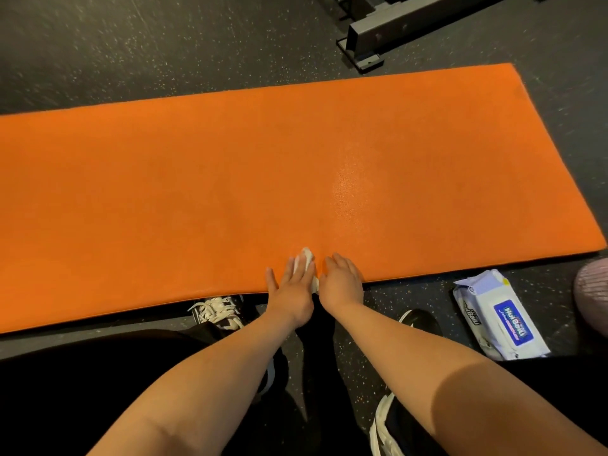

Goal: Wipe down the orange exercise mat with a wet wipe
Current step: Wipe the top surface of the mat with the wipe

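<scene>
The orange exercise mat (230, 179) lies flat across the dark speckled floor, running from the left edge to the right. My left hand (291, 284) lies flat at the mat's near edge with straight fingers pressing a crumpled white wet wipe (306, 258) against the surface. The wipe shows beyond the fingertips and between the two hands. My right hand (342, 281) rests palm down on the mat just right of the left hand, beside the wipe. A shiny patch shows on the mat beyond the hands.
A pack of wet wipes (496, 317) lies on the floor at the near right, off the mat. A grey metal equipment frame (371, 37) stands beyond the mat's far edge. My shoes (217, 311) sit at the mat's near edge. A pinkish object (592, 287) shows at the right border.
</scene>
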A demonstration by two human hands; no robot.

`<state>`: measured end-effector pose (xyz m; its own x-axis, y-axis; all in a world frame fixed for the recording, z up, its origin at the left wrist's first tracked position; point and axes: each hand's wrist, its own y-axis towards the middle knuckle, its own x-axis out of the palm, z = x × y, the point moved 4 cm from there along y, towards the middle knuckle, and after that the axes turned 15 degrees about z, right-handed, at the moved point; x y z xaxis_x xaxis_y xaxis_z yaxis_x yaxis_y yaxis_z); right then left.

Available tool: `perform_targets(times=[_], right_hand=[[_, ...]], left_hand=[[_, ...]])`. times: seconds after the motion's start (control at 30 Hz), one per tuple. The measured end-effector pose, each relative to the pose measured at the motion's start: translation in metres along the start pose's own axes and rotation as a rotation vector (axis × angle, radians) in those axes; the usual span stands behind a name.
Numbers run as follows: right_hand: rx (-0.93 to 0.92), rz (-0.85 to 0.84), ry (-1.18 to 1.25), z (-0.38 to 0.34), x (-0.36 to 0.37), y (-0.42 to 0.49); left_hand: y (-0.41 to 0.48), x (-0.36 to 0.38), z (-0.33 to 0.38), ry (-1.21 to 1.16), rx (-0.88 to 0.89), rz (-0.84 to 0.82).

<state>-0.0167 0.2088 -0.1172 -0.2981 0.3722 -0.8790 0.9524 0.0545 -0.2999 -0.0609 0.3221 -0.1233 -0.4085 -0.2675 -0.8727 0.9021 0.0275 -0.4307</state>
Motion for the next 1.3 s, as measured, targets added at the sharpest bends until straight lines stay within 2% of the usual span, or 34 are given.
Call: perform_targets(times=[0.1, 0.2, 0.37, 0.53, 0.63, 0.8, 1.0, 1.1, 1.3], right_hand=[[-0.033, -0.029, -0.03, 0.003, -0.001, -0.008], [-0.046, -0.057, -0.009, -0.002, -0.001, -0.013], [-0.097, -0.108, 0.073, -0.021, -0.015, -0.016], [0.007, -0.094, 0.392, -0.026, -0.028, -0.022], [0.058, -0.077, 0.493, -0.025, -0.038, -0.026], [0.067, -0.03, 0.614, -0.029, -0.049, -0.029], [0.188, 0.086, 0.568, -0.019, -0.062, -0.025], [0.22, 0.125, 0.551, -0.014, -0.065, -0.025], [0.192, 0.04, 0.693, -0.02, -0.062, -0.029]], left_hand=[[-0.005, -0.003, -0.009, 0.067, 0.071, 0.02], [-0.011, -0.015, -0.025, 0.064, -0.024, 0.056], [-0.018, -0.033, -0.016, -0.15, -0.083, 0.162], [-0.017, -0.046, -0.014, -0.576, -0.232, 0.315], [-0.019, -0.057, -0.017, -0.655, -0.335, 0.367], [-0.021, -0.074, -0.008, -0.716, -0.337, 0.42], [-0.022, -0.075, -0.013, -0.845, -0.415, 0.458], [-0.024, -0.074, -0.012, -0.904, -0.42, 0.423], [-0.024, -0.065, -0.005, -0.985, -0.45, 0.401]])
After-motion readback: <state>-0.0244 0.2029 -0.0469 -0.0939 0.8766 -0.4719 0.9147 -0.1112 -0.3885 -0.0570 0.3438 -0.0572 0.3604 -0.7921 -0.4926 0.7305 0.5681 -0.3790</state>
